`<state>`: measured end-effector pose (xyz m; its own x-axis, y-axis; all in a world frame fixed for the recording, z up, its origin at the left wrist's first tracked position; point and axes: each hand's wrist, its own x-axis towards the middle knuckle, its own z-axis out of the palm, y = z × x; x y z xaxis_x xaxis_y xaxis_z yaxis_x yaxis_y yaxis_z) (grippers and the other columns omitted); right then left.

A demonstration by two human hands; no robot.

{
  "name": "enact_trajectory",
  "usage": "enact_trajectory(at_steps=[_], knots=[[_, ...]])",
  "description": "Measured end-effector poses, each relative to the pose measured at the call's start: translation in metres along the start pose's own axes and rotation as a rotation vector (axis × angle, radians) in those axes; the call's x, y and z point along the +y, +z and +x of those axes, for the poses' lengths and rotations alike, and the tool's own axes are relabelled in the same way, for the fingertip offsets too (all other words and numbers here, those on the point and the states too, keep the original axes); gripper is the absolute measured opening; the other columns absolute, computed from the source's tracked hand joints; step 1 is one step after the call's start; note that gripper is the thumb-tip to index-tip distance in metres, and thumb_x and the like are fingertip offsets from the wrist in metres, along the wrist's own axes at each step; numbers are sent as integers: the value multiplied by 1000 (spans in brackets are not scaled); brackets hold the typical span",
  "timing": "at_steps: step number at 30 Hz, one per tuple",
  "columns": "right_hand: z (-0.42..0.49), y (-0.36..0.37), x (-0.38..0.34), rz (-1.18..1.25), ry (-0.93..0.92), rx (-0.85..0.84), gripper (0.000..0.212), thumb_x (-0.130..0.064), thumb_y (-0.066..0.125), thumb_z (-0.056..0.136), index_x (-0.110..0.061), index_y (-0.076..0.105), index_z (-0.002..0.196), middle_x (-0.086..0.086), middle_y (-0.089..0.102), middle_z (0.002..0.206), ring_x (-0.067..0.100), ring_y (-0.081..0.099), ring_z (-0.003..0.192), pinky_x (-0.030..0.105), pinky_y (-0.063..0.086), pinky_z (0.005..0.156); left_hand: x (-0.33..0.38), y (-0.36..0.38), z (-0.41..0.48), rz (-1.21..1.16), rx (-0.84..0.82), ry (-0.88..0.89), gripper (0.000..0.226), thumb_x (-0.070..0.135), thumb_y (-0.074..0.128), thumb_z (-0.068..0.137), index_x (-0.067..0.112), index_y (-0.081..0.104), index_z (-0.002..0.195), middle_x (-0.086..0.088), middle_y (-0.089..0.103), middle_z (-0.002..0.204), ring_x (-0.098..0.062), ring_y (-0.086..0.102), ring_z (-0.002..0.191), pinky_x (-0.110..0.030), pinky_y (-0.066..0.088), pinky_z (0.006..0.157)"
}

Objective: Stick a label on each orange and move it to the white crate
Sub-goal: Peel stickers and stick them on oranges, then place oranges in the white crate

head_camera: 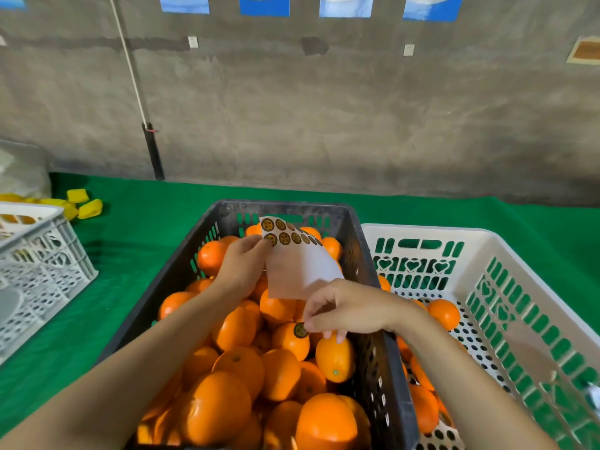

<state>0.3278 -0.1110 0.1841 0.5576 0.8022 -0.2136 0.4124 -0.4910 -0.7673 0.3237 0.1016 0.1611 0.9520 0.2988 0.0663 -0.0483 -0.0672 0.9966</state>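
Note:
A black crate [380, 287] in the middle is heaped with oranges [227, 401]. Above it my left hand [242, 267] holds a white label sheet [298, 264] with several round dark stickers along its top edge. My right hand [347, 308] pinches one peeled round label [300, 330] just over an orange [290, 339] near the crate's right side; its lower fingers touch another orange [336, 358]. The white crate [526, 264] stands to the right, touching the black one, with a few oranges [443, 313] lying in it.
A green cloth [136, 241] covers the table. Another white perforated crate [39, 264] sits at the left edge, with yellow pieces [84, 203] behind it. A grey concrete wall rises behind the table, with a black post [152, 151] against it.

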Motion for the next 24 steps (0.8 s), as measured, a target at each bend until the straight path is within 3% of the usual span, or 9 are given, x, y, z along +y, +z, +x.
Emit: enact_trajectory(at_steps=[4, 7, 9, 11, 15, 21, 24], knots=[[10, 17, -1, -197, 7, -38, 21, -27, 60, 98, -10, 68, 108, -17, 61, 88, -2, 59, 72, 13, 48, 63, 1, 4, -2, 35, -4, 12, 18, 28, 51, 102, 34, 62, 90, 34, 68, 75, 14, 65, 74, -8, 49, 51], [16, 31, 2, -357, -6, -166, 23, -29, 59, 97, -15, 69, 113, -17, 61, 82, 3, 59, 77, 20, 48, 70, 2, 4, -2, 49, -11, 25, 20, 30, 50, 102, 33, 64, 88, 33, 68, 76, 12, 66, 77, -9, 50, 52], [17, 35, 3, -381, -35, -187, 23, -30, 61, 96, -19, 70, 113, -9, 69, 99, 3, 59, 89, 23, 49, 80, 2, 4, -2, 68, -15, 31, 21, 29, 50, 102, 33, 64, 87, 32, 69, 76, 12, 66, 77, -9, 50, 53], [19, 35, 5, -367, -69, -201, 21, -30, 63, 95, -20, 71, 112, -8, 69, 111, -6, 54, 91, 14, 43, 80, 2, 4, -2, 108, -16, 39, 22, 29, 50, 102, 34, 64, 85, 26, 70, 75, 7, 67, 76, -9, 49, 53], [22, 34, 11, -400, -99, -227, 22, -29, 64, 95, -23, 71, 114, -16, 67, 110, -19, 50, 85, 4, 36, 74, 2, 6, -2, 161, -39, 42, 22, 31, 50, 103, 30, 66, 88, 18, 68, 88, 0, 68, 77, -8, 48, 54], [25, 35, 18, -388, -95, -211, 19, -32, 65, 93, -29, 72, 110, -26, 64, 100, -16, 54, 92, 10, 41, 79, 3, 7, -5, 214, -44, 37, 25, 29, 50, 103, 30, 63, 81, 20, 63, 79, 17, 61, 66, -2, 42, 48], [27, 37, 17, -354, -100, -170, 16, -28, 67, 92, -24, 75, 104, -14, 71, 103, -4, 60, 95, 21, 50, 86, 6, 8, -6, 260, -40, 22, 25, 32, 49, 102, 32, 62, 81, 12, 66, 83, -5, 68, 76, -14, 54, 61]])
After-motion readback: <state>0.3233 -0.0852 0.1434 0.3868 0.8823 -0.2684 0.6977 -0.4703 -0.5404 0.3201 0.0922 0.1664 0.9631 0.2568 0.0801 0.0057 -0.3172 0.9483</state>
